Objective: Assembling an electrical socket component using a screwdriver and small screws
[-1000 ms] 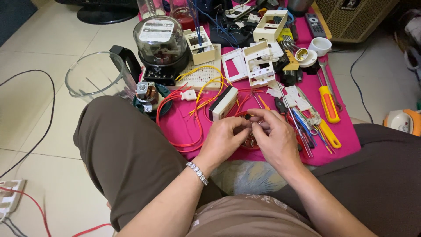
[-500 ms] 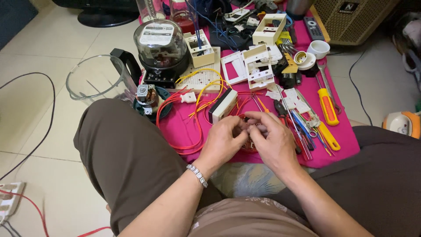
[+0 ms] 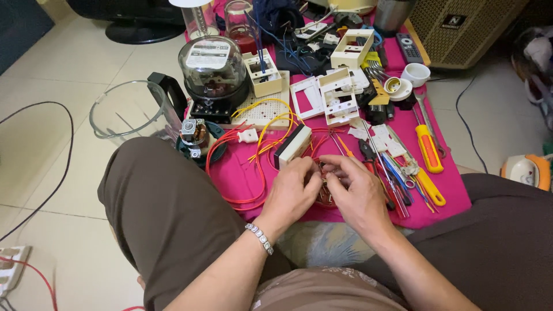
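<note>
My left hand (image 3: pixel 291 192) and my right hand (image 3: pixel 357 190) meet over the near edge of a pink cloth (image 3: pixel 438 190). Their fingertips pinch a small dark red part (image 3: pixel 327 170), mostly hidden between them. Red wire (image 3: pixel 230 173) loops across the cloth to the left of my left hand, and yellow wire (image 3: pixel 271 129) arcs just beyond it. A cream and black switch block (image 3: pixel 292 145) lies right above my left hand. A beaded bracelet (image 3: pixel 260 237) sits on my left wrist.
A glass-domed electric meter (image 3: pixel 214 75) stands at the back left, a clear glass jug (image 3: pixel 129 112) beside it. White switch frames (image 3: pixel 337 98), yellow-handled screwdrivers (image 3: pixel 429 148) and pliers (image 3: pixel 374 164) lie on the cloth. My knees flank it. A black cable (image 3: pixel 55 173) crosses the tiles.
Both hands have stayed together over the same spot, with only small finger movements on the part. The view has shifted slightly.
</note>
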